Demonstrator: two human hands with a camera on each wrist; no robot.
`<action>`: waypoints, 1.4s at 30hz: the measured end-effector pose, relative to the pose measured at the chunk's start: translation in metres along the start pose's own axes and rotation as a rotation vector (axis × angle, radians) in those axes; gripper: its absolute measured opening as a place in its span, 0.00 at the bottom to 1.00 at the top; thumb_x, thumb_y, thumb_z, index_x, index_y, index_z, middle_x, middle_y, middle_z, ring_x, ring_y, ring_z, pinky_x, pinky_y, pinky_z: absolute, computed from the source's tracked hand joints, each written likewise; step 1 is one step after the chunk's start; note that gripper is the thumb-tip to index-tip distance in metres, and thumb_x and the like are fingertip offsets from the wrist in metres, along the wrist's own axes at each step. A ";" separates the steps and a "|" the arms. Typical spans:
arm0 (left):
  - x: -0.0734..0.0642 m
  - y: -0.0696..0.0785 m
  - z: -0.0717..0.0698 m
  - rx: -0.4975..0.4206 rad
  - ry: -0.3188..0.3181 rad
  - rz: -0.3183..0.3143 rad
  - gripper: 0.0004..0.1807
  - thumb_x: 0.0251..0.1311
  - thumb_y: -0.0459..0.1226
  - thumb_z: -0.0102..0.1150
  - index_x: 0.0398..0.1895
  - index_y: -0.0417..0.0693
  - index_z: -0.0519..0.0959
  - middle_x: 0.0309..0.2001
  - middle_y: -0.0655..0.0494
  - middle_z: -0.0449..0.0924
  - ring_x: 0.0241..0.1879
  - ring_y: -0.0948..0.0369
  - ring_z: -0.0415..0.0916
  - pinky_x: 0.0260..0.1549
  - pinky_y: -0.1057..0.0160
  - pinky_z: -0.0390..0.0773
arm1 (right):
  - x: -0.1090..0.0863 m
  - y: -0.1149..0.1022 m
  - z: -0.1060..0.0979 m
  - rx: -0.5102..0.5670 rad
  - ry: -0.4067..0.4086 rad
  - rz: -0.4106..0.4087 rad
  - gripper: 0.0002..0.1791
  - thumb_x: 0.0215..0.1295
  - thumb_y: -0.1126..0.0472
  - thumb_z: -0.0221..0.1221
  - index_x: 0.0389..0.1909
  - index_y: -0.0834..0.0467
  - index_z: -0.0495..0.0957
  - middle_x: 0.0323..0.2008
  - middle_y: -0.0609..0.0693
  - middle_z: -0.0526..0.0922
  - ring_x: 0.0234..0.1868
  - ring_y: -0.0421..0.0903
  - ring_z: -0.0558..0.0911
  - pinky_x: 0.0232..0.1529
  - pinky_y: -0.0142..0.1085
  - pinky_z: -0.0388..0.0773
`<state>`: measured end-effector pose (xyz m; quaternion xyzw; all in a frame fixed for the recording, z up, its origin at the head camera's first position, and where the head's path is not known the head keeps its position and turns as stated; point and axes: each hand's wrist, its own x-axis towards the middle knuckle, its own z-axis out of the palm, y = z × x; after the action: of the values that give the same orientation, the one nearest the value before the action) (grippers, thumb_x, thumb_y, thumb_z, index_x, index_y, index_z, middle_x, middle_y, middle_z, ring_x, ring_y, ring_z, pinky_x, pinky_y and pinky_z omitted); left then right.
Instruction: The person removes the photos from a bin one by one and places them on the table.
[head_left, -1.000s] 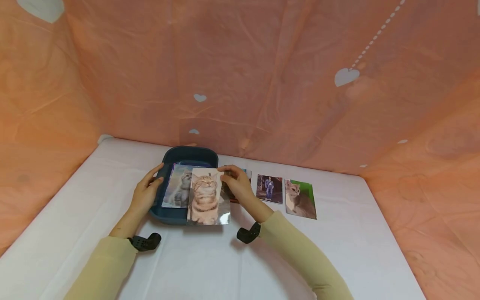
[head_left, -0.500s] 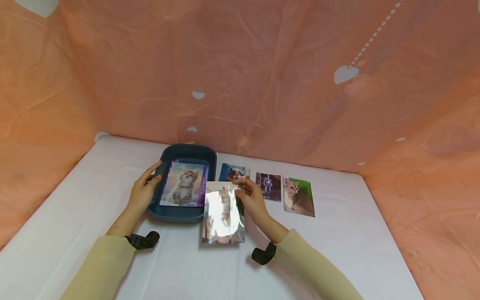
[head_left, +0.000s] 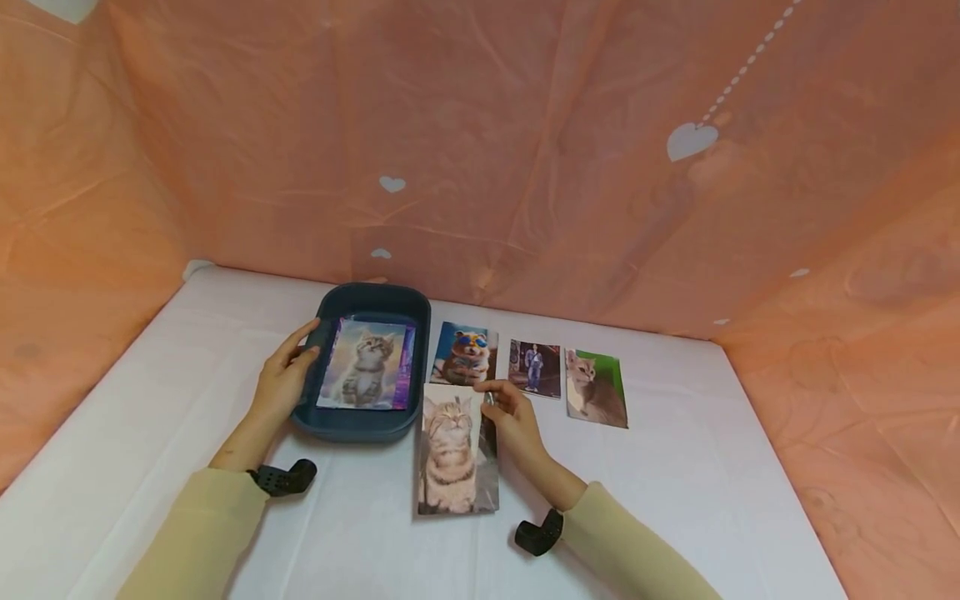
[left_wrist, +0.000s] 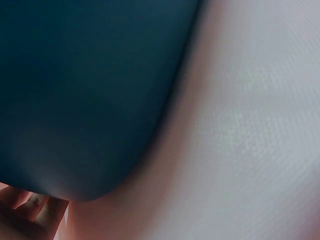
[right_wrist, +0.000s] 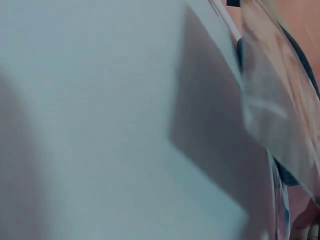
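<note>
Head view | left hand (head_left: 281, 385) is gripping dark-blue rounded plastic tray (head_left: 356, 432), presumably steadying it | right hand (head_left: 519, 423) is pinching glossy rectangular tan-cat photo (head_left: 450, 458) near one corner, beside tray, likely sparing its picture

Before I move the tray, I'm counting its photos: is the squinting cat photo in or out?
Out. The right hand pinches the squinting cat photo above the table, beside the tray.

No text, labels, brands or numbers legible; wrist views perhaps too blurred to tell.
</note>
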<state>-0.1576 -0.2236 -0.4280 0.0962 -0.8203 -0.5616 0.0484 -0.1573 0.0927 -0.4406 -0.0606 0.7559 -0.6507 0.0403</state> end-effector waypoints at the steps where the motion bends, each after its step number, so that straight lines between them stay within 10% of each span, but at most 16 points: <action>1: 0.000 0.000 0.000 0.000 -0.002 -0.003 0.26 0.70 0.47 0.38 0.70 0.62 0.55 0.64 0.34 0.61 0.58 0.44 0.62 0.54 0.45 0.62 | -0.001 0.001 -0.001 0.002 -0.001 0.003 0.16 0.55 0.76 0.51 0.46 0.70 0.75 0.48 0.66 0.77 0.35 0.34 0.73 0.38 0.28 0.70; 22: -0.001 0.002 0.000 0.012 0.013 -0.010 0.25 0.70 0.45 0.39 0.70 0.62 0.57 0.61 0.34 0.64 0.55 0.46 0.64 0.51 0.50 0.63 | -0.007 0.010 -0.015 -0.408 -0.085 -0.079 0.14 0.58 0.69 0.56 0.44 0.56 0.81 0.37 0.54 0.82 0.32 0.40 0.78 0.34 0.29 0.73; 42: 0.000 0.002 0.000 0.024 0.013 -0.009 0.25 0.70 0.45 0.38 0.70 0.62 0.56 0.60 0.35 0.64 0.54 0.45 0.65 0.50 0.49 0.64 | -0.002 -0.002 -0.033 -0.462 -0.044 -0.081 0.14 0.56 0.72 0.54 0.43 0.61 0.79 0.31 0.55 0.83 0.31 0.41 0.78 0.32 0.27 0.73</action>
<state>-0.1574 -0.2227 -0.4261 0.1040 -0.8261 -0.5516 0.0499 -0.1594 0.1252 -0.4334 -0.1127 0.8806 -0.4600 0.0158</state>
